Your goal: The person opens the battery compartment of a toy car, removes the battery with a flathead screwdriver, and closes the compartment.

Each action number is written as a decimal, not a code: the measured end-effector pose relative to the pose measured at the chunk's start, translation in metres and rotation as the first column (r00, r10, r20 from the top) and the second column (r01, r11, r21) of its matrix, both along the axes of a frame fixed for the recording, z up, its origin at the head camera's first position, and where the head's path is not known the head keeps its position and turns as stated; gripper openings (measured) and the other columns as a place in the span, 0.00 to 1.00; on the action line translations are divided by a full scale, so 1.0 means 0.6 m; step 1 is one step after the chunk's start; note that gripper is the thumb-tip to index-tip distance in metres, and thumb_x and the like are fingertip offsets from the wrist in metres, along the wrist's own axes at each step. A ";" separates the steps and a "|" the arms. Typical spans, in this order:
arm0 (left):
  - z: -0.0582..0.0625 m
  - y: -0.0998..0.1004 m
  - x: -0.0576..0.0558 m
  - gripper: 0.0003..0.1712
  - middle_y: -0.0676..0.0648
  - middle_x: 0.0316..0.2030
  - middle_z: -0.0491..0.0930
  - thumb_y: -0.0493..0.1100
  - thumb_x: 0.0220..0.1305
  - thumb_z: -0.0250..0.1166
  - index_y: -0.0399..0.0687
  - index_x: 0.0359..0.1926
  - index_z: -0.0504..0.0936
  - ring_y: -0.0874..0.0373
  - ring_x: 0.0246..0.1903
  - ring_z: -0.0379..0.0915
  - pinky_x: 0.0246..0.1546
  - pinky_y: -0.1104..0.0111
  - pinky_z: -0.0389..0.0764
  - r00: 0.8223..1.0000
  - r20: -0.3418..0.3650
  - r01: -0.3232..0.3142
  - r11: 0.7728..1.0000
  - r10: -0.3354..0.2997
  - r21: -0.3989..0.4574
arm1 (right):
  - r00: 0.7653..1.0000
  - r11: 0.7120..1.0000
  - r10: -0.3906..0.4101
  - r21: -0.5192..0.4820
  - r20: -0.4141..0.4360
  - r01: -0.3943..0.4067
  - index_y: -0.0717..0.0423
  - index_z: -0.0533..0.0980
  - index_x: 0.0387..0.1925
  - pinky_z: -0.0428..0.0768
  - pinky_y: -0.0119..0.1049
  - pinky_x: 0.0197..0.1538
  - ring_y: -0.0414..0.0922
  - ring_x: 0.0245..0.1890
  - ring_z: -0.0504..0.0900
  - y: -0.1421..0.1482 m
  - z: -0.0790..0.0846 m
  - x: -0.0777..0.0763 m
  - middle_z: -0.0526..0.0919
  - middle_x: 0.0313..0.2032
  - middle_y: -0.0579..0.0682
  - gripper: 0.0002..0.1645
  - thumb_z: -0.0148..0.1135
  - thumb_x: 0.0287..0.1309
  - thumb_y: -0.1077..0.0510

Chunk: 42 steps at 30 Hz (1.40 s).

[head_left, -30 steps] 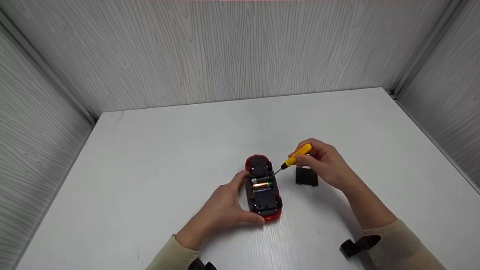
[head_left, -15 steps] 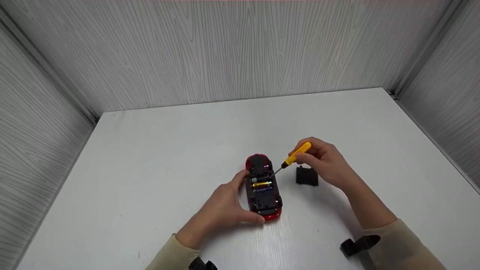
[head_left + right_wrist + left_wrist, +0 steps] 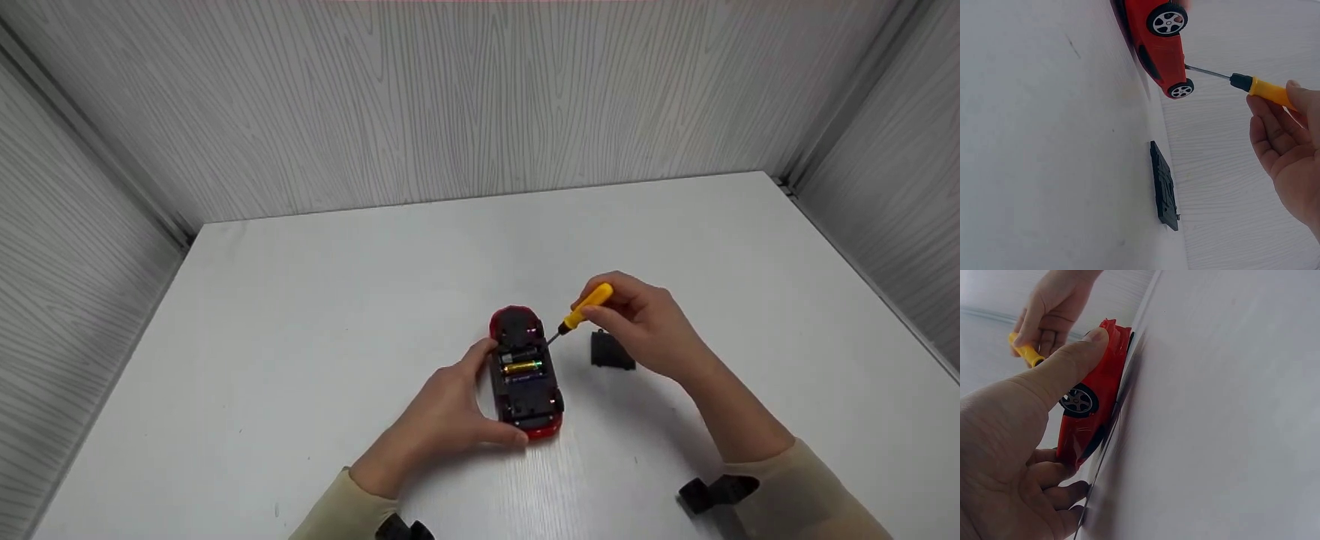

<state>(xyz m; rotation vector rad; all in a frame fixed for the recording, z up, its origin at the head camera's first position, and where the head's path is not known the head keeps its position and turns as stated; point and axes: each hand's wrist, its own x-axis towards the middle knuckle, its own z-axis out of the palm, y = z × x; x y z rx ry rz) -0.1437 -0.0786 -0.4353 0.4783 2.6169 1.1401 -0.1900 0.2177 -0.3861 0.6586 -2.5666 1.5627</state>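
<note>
A red toy car (image 3: pixel 532 405) lies upside down on the white table, its battery bay uncovered. Several batteries (image 3: pixel 523 367) sit side by side in the bay, a gold one in the middle. My left hand (image 3: pixel 446 412) grips the car along its left side, thumb at the near end and fingers by the far part, as the left wrist view shows too. My right hand (image 3: pixel 645 322) pinches a yellow-handled screwdriver (image 3: pixel 586 307). The shaft slants down to the bay's right edge; in the right wrist view its tip meets the underside of the car (image 3: pixel 1165 56).
A black battery cover (image 3: pixel 611 351) lies on the table right of the car, partly below my right hand. Grey wood-grain panels (image 3: pixel 480 97) enclose the table (image 3: pixel 300 315) at the back and both sides.
The screwdriver tip has shifted slightly from inside the battery bay to its right edge, and the right hand has moved a little up and left. The left hand keeps its hold.
</note>
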 end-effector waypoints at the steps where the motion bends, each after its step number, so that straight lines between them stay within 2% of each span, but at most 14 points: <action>1: 0.001 0.000 0.000 0.78 0.49 0.75 0.70 0.69 0.34 0.89 0.57 0.83 0.57 0.53 0.72 0.66 0.73 0.54 0.67 1.000 0.002 -0.002 1.000 0.002 -0.003 | 1.000 1.000 -0.001 0.010 -0.008 0.001 0.48 0.82 0.50 0.85 0.33 0.46 0.46 0.40 0.85 -0.001 0.001 0.001 0.86 0.44 0.45 0.09 0.69 0.73 0.53; 8: 0.002 0.001 0.002 0.77 0.47 0.73 0.72 0.68 0.33 0.89 0.57 0.82 0.58 0.51 0.70 0.69 0.72 0.54 0.68 1.000 -0.008 -0.002 1.000 0.002 -0.002 | 0.999 0.999 -0.001 0.049 -0.033 0.002 0.48 0.82 0.50 0.84 0.31 0.46 0.46 0.40 0.85 -0.007 0.000 0.004 0.86 0.44 0.43 0.09 0.69 0.72 0.55; 18: 0.000 0.001 0.003 0.76 0.47 0.72 0.74 0.66 0.34 0.90 0.56 0.82 0.58 0.54 0.69 0.70 0.71 0.56 0.69 1.000 -0.020 0.009 1.000 -0.009 0.021 | 1.000 1.000 0.012 0.018 -0.013 -0.012 0.49 0.82 0.51 0.85 0.32 0.48 0.45 0.41 0.86 -0.003 -0.007 0.002 0.87 0.44 0.44 0.10 0.69 0.72 0.54; 25: -0.001 0.005 0.003 0.76 0.48 0.72 0.73 0.66 0.35 0.89 0.58 0.83 0.57 0.53 0.69 0.70 0.71 0.54 0.70 1.000 -0.012 0.007 1.000 -0.007 0.014 | 0.999 1.000 0.000 -0.014 0.044 0.001 0.50 0.81 0.51 0.85 0.33 0.49 0.55 0.43 0.86 0.008 -0.015 -0.005 0.86 0.45 0.47 0.10 0.69 0.72 0.53; 30: -0.002 0.004 0.004 0.76 0.47 0.72 0.73 0.66 0.34 0.89 0.58 0.82 0.58 0.52 0.69 0.71 0.70 0.54 0.70 1.000 -0.013 0.004 1.000 -0.004 0.017 | 0.997 0.999 0.016 -0.047 0.078 -0.012 0.52 0.80 0.51 0.86 0.37 0.52 0.55 0.45 0.87 0.013 -0.021 -0.012 0.87 0.46 0.48 0.10 0.68 0.73 0.54; 36: -0.003 0.003 0.003 0.76 0.45 0.72 0.73 0.67 0.34 0.89 0.56 0.82 0.59 0.51 0.69 0.71 0.70 0.53 0.70 1.000 -0.021 0.006 1.000 -0.006 0.017 | 0.991 0.994 0.033 -0.104 0.127 -0.020 0.55 0.80 0.52 0.86 0.36 0.53 0.66 0.48 0.84 0.020 -0.026 -0.019 0.87 0.48 0.50 0.11 0.66 0.75 0.55; 42: -0.004 0.005 0.002 0.75 0.48 0.72 0.74 0.66 0.34 0.89 0.56 0.82 0.59 0.54 0.68 0.71 0.70 0.55 0.71 0.999 -0.034 0.013 1.000 -0.012 0.019 | 0.985 0.985 0.058 -0.168 0.165 -0.030 0.58 0.79 0.53 0.86 0.38 0.55 0.69 0.51 0.82 0.025 -0.029 -0.022 0.87 0.50 0.54 0.11 0.66 0.75 0.57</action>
